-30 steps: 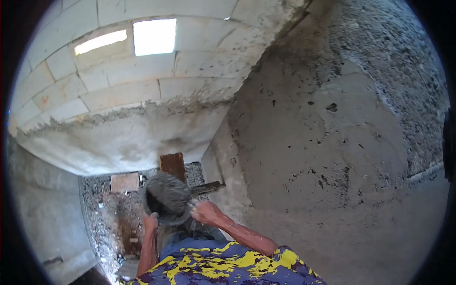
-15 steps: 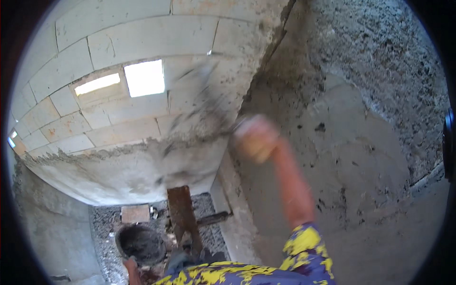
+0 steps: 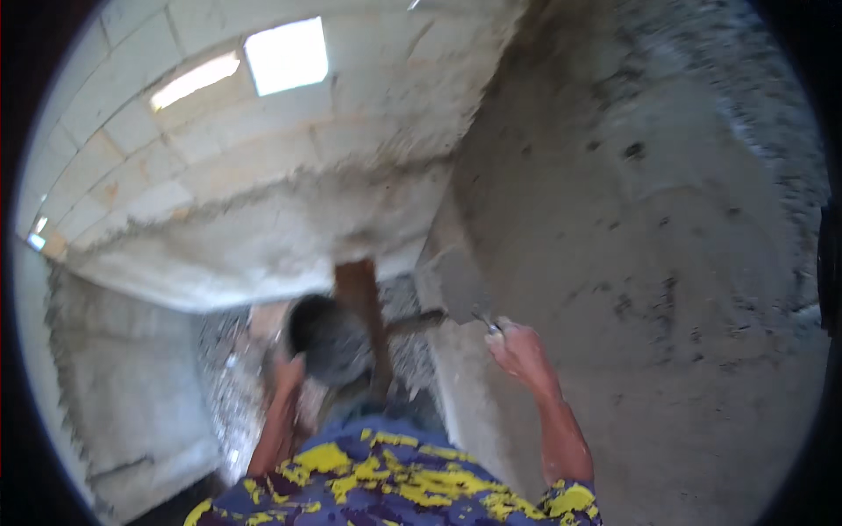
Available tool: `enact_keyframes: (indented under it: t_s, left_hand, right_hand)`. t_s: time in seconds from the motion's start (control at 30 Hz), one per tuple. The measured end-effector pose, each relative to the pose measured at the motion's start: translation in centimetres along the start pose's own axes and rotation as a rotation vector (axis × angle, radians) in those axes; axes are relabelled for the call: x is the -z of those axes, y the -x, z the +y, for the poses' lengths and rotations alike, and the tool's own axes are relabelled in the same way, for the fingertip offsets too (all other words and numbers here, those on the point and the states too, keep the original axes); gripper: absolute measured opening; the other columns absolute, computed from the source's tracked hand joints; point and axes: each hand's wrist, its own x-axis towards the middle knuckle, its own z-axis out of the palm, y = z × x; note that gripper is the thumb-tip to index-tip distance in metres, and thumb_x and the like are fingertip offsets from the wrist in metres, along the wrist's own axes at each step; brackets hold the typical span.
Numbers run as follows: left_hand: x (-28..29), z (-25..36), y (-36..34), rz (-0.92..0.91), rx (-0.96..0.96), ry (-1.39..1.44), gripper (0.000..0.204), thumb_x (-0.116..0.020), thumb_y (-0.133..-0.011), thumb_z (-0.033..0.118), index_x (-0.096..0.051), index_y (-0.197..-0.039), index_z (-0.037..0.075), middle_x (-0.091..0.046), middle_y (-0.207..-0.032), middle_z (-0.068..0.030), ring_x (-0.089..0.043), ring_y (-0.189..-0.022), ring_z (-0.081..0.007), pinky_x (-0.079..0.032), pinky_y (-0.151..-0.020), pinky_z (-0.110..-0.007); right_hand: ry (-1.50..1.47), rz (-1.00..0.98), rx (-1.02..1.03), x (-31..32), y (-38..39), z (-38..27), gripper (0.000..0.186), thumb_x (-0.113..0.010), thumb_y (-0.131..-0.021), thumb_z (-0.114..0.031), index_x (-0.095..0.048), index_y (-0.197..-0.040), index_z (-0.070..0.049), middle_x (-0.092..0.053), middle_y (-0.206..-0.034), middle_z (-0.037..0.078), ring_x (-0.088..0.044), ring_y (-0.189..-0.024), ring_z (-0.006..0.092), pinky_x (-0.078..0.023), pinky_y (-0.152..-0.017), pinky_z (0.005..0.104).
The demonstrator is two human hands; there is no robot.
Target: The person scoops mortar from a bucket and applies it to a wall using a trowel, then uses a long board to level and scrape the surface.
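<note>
My right hand (image 3: 519, 351) is closed around the handle of a trowel (image 3: 462, 285). Its flat grey blade points up and away, in front of the corner and the smoothed wall. Down at the left, my left hand (image 3: 288, 372) grips the rim of a dark round bucket (image 3: 301, 317). The bucket is tilted, and grey mortar (image 3: 344, 345) shows inside; motion blurs it a little. To the right, grey mortar (image 3: 561, 254) covers the wall, mostly smooth with some pits and dark marks.
Pale blocks (image 3: 219, 180) with a bright opening (image 3: 287, 56) form the upper wall ahead, above a plastered band (image 3: 254, 263). A rusty brown plank (image 3: 358, 285) rises behind the bucket. A dark bar (image 3: 415, 322) juts beside it. Rubble (image 3: 230, 368) covers the floor at left.
My right hand has come down from a blurred swing at the wall, and the trowel now shows plainly. My left hand has lifted the bucket and moved it right, tilting it.
</note>
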Motion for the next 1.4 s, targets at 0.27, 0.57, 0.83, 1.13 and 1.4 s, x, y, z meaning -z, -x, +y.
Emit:
enact_keyframes:
  t_s: [0.27,0.57,0.83,1.13,1.4]
  left_hand:
    - [-10.5,10.3,5.3,-0.306,-0.278,0.01,0.037,-0.064,-0.074,0.017,-0.058,-0.102,-0.007,-0.065,-0.08,-0.0222,-0.065,-0.077,-0.0327,-0.05,-0.069,-0.043]
    - [-9.9,11.7,7.4,-0.371,-0.292,-0.199,0.042,-0.063,-0.072,0.012,-0.059,-0.11,-0.005,-0.065,-0.092,-0.0275,-0.065,-0.09,-0.038,-0.05,-0.078,-0.043]
    - [-6.7,7.4,1.7,-0.331,-0.07,0.224,0.045,-0.061,-0.072,0.009,-0.055,-0.115,-0.005,-0.065,-0.095,-0.0172,-0.061,-0.082,-0.024,-0.05,-0.075,-0.036]
    - [-0.9,4.4,2.0,0.123,0.226,0.253,0.044,-0.066,-0.069,0.015,-0.059,-0.106,-0.009,-0.064,-0.093,-0.017,-0.061,-0.08,-0.0282,-0.05,-0.068,-0.039]
    - [5.0,-6.1,-1.6,0.314,0.348,0.242,0.049,-0.063,-0.068,0.01,-0.055,-0.111,-0.012,-0.064,-0.098,-0.021,-0.061,-0.088,-0.0306,-0.048,-0.073,-0.039]
  right_hand:
    - [0.363,-0.187,0.335,-17.5,-4.3,-0.9,0.015,-0.056,-0.076,-0.01,-0.067,-0.081,-0.001,-0.066,-0.082,0.023,-0.065,-0.079,0.0383,-0.052,-0.071,0.0456]
    - [-0.111,-0.427,0.162,-20.7,1.0,-0.9,0.037,-0.061,-0.078,-0.03,-0.062,-0.099,0.001,-0.063,-0.087,0.028,-0.061,-0.087,0.0441,-0.048,-0.075,0.0485]
    - [0.095,-0.407,0.077,-20.3,-2.1,-0.4,0.047,-0.064,-0.078,-0.039,-0.063,-0.102,0.002,-0.064,-0.089,0.028,-0.062,-0.089,0.0422,-0.048,-0.076,0.0484]
    - [-0.024,-0.25,0.725,-12.2,-6.6,-15.3,0.036,-0.054,-0.086,-0.031,-0.059,-0.101,0.001,-0.063,-0.087,0.025,-0.061,-0.087,0.04,-0.05,-0.076,0.0448]
    - [-0.181,-0.917,1.111,3.6,-7.3,-27.1,0.042,-0.057,-0.087,-0.033,-0.058,-0.112,0.0,-0.063,-0.099,0.021,-0.062,-0.094,0.0304,-0.049,-0.08,0.0401]
